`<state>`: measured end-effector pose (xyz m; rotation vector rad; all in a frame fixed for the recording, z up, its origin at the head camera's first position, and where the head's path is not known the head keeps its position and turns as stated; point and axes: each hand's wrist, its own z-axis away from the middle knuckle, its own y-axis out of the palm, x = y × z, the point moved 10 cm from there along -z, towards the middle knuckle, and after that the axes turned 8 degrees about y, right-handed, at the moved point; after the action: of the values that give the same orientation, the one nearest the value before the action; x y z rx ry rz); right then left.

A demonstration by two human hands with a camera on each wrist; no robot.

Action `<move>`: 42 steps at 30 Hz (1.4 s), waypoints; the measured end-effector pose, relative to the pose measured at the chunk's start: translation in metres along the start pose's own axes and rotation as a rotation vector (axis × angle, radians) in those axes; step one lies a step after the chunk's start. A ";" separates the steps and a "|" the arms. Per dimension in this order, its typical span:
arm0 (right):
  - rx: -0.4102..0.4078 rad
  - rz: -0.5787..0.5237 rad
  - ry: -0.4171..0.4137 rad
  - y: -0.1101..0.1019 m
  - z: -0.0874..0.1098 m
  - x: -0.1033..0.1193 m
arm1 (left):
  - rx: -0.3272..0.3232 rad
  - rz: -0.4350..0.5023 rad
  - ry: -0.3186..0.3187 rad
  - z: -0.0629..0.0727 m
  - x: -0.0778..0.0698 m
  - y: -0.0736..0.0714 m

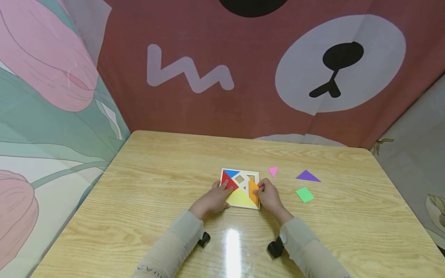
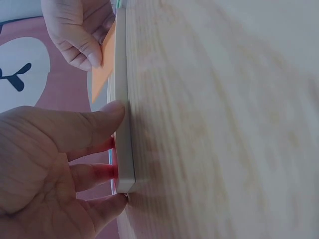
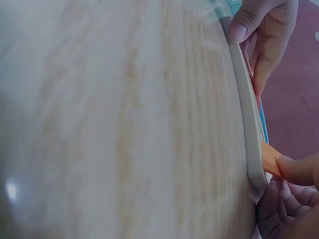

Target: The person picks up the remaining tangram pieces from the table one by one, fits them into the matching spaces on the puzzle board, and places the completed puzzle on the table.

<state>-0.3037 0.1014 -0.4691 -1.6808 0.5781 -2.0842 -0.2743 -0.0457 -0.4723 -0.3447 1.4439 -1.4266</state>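
A tangram board [image 1: 258, 174] with a pale frame lies on the table. Red [image 1: 226, 181], blue [image 1: 231, 173] and yellow [image 1: 241, 198] triangles sit in it. My left hand [image 1: 213, 200] holds the board's left side, its thumb against the near edge and fingertips on the red triangle. An orange parallelogram piece [image 1: 253, 192] stands tilted over the board's right side. My right hand [image 1: 269, 196] pinches it between thumb and fingers; in the left wrist view the orange piece [image 2: 103, 67] rises above the frame. Bare recesses with cut-out holes show at the board's upper right.
Right of the board lie a pink triangle [image 1: 273, 171], a purple triangle [image 1: 308, 176] and a green square [image 1: 304, 194]. The wooden table [image 1: 167, 162] ends at a patterned cloth backdrop [image 1: 194, 116]. Black devices [image 1: 276, 248] are worn under both wrists.
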 end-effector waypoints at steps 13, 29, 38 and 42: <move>-0.004 0.073 -0.023 0.000 -0.001 0.003 | 0.001 -0.027 0.000 -0.001 -0.002 -0.001; -0.004 0.156 -0.026 0.001 -0.004 0.002 | -0.002 -0.001 0.006 -0.002 -0.003 -0.002; -0.001 0.167 -0.016 0.003 -0.003 0.001 | -0.007 -0.016 0.007 -0.001 -0.001 -0.002; -0.010 0.169 -0.011 0.002 -0.001 0.000 | -0.003 -0.010 0.000 -0.001 -0.001 0.000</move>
<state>-0.3047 0.0999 -0.4701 -1.5889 0.7032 -1.9549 -0.2746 -0.0448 -0.4719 -0.3539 1.4458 -1.4328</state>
